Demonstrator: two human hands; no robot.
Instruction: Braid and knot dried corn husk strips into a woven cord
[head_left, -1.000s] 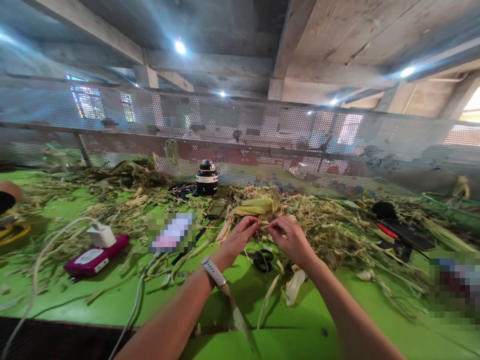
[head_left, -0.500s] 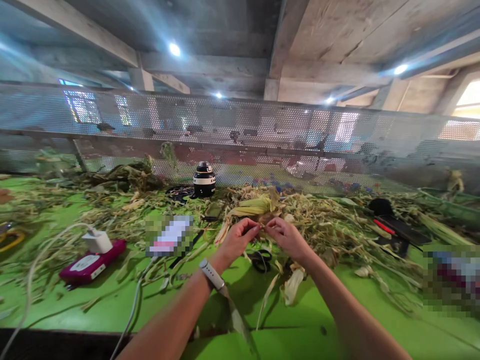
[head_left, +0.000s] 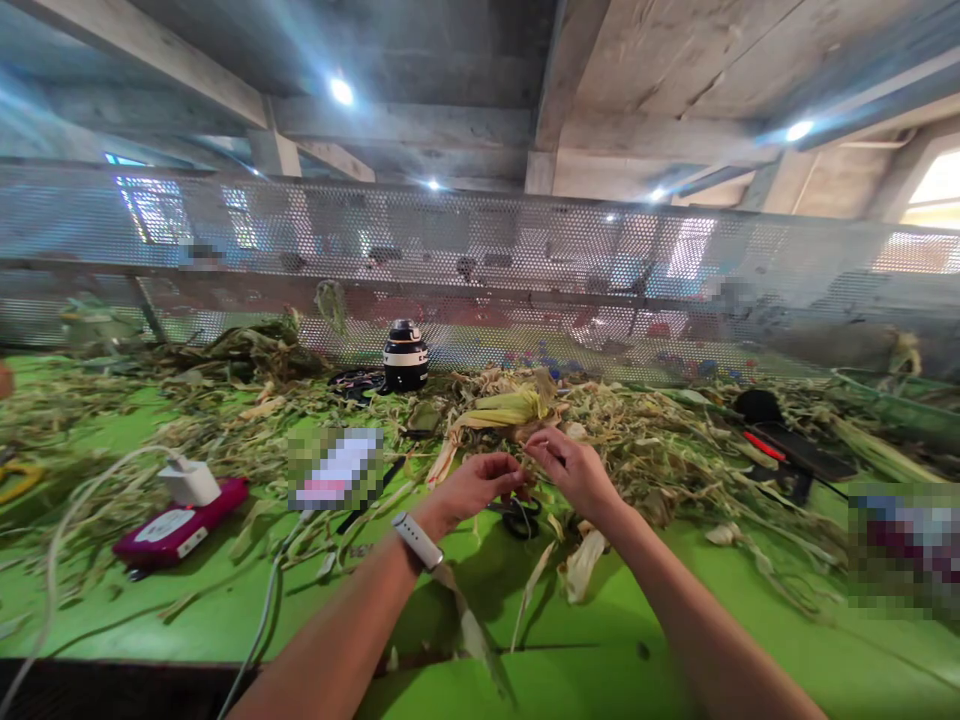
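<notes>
yellow husk [head_left: 510, 408] ahead, your left hand [head_left: 474, 488] dipped below your right hand [head_left: 571, 470], perhaps tugging; both curled, any grip too small to tell.

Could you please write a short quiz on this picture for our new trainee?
1. Multiple choice: which wrist bears the pale band?
A) left
B) right
C) both

2. True or false: the white charger sits on the magenta box.

3. Fill in the missing colour: husk strips lie strewn over the ____ table.

Key:
1. A. The band is just behind the left hand; the wrist behind the right hand is bare.
2. True.
3. Green.
</notes>
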